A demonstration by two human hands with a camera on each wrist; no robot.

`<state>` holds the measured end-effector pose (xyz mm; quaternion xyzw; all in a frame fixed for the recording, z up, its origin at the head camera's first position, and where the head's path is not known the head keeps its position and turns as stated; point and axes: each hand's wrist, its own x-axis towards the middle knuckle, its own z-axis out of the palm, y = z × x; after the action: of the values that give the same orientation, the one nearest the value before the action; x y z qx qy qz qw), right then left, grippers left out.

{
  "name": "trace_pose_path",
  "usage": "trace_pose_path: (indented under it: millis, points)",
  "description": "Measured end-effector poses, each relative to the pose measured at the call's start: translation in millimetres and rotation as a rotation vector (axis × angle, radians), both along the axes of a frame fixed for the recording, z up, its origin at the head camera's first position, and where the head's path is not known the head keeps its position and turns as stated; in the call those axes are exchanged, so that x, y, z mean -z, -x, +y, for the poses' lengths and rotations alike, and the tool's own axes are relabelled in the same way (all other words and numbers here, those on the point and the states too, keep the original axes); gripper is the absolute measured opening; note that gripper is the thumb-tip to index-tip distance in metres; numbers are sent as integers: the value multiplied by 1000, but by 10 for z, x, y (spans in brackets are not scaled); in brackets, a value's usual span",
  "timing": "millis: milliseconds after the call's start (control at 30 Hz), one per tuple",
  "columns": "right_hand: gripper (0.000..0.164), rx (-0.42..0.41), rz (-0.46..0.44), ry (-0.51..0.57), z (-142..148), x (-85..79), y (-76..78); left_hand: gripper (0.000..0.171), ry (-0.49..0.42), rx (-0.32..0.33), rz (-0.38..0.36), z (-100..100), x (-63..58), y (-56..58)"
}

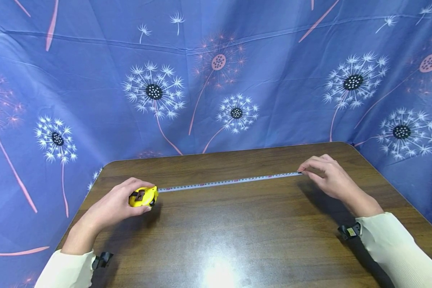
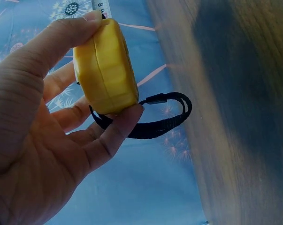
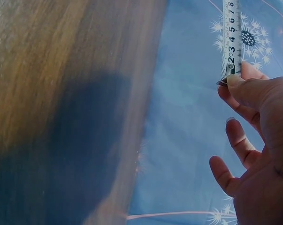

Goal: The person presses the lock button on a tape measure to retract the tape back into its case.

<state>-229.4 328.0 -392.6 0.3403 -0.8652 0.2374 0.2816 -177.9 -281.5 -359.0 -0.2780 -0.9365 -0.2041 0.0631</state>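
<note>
A yellow tape measure [image 1: 148, 196] is held in my left hand [image 1: 117, 200], thumb on one side and fingers on the other. In the left wrist view its yellow case [image 2: 106, 70] fills the grip, and a black wrist strap [image 2: 155, 129] loops from it. The white blade [image 1: 219, 183] runs out to the right, stretched straight above the table. At its far end my right hand [image 1: 329, 178] pinches the metal end hook between thumb and forefinger. Low numbers show on the blade [image 3: 232, 42] just past that pinch in the right wrist view, where the other fingers are spread apart.
Below the hands lies a brown wood-grain table [image 1: 237, 228] with rounded far corners and a bright light reflection near the front. A blue cloth [image 1: 284, 64] printed with dandelions hangs behind it and along both sides. Black bands are on both wrists.
</note>
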Motion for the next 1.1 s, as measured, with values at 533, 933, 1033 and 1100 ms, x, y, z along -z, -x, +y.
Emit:
trace_pose_path:
  millis: [533,933,1033,1100]
  points:
    - [37,46,-46,8,-18,39,-46,58,6,-16,40,-10,38,22]
    - [39,17,-62,20,-58,87,-76,57,3,-16,18,27,17,9]
    - [39,8,-61,25,-69,98,-85,56,3,-17,7,44,11,0]
    - [39,6,-61,27,-80,104,-92,56,5,-21,3,49,15,1]
